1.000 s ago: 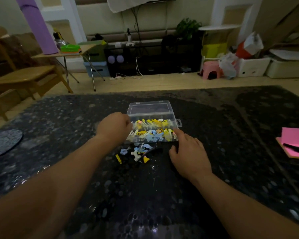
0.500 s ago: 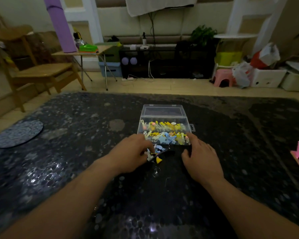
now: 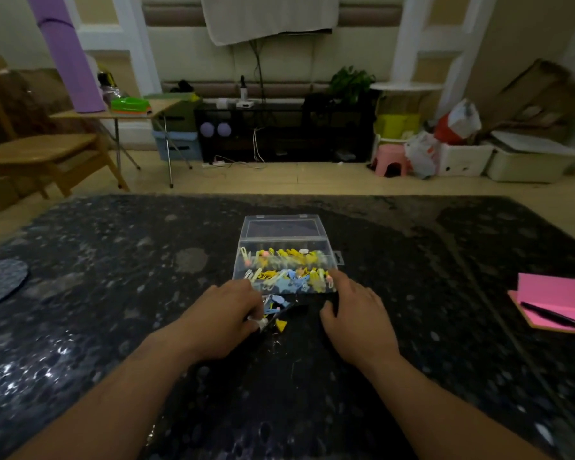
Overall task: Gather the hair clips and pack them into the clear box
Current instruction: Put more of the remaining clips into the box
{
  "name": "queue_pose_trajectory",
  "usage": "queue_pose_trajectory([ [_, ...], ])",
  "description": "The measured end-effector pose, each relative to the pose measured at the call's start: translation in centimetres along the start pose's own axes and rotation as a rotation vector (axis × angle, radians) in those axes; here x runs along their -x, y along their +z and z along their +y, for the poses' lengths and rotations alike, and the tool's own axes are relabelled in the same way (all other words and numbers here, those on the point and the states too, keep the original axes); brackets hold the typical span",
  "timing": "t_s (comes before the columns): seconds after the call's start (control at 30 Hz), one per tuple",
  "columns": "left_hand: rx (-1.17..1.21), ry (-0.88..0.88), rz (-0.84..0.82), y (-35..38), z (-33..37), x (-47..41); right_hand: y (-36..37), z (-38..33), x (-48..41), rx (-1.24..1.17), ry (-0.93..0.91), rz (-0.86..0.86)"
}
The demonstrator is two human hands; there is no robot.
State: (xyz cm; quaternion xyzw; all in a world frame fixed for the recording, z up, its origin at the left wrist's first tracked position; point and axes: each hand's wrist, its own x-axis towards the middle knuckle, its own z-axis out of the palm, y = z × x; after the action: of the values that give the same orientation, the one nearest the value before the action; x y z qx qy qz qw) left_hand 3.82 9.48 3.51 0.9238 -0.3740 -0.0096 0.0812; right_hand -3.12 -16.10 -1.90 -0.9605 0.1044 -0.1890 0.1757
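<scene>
clear plastic box of hair clips, two bare hands at its near side

the box sits on a dark speckled table with its lid tipped open on the far side. yellow, blue and pale packed clips fill it in a blurred jumble, so single pieces are hard to tell apart. just in front of the box lies a small heap of loose clips, partly covered by the left hand. one yellow clip lies at the heap's near edge.

the left hand's fingers curl down over the heap. their tips are mostly hidden, and they seem to pinch a pale clip, too smeared to describe. the right hand lies relaxed, fingers loosely spread, holding nothing. its forefinger touches the box's near right corner, and its palm side is out of sight. well to the right of the box, a pink notepad with a dark pen is cut off by the frame edge.

a second ago the left hand was raised at the box's left side; it has since come down onto the heap in front. the right hand has kept its place at the corner, and the box has not shifted under it.
</scene>
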Motion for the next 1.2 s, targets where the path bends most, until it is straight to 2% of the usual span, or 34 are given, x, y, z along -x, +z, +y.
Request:
queue_pose_trajectory([
  [0.23, -0.010, -0.040, 0.050, -0.4, 0.0, 0.0, 0.0, 0.0, 0.0, 0.001, 0.009, -0.003],
  [0.6, -0.009, -0.110, -0.056, -0.9, 0.9, 0.2, -0.1, 0.1, 0.0, -0.008, 0.012, -0.012],
  [1.2, 0.203, -0.175, -0.229, -2.1, 1.1, 0.9, -0.2, -0.1, 0.0, -0.013, 0.015, -0.019],
])
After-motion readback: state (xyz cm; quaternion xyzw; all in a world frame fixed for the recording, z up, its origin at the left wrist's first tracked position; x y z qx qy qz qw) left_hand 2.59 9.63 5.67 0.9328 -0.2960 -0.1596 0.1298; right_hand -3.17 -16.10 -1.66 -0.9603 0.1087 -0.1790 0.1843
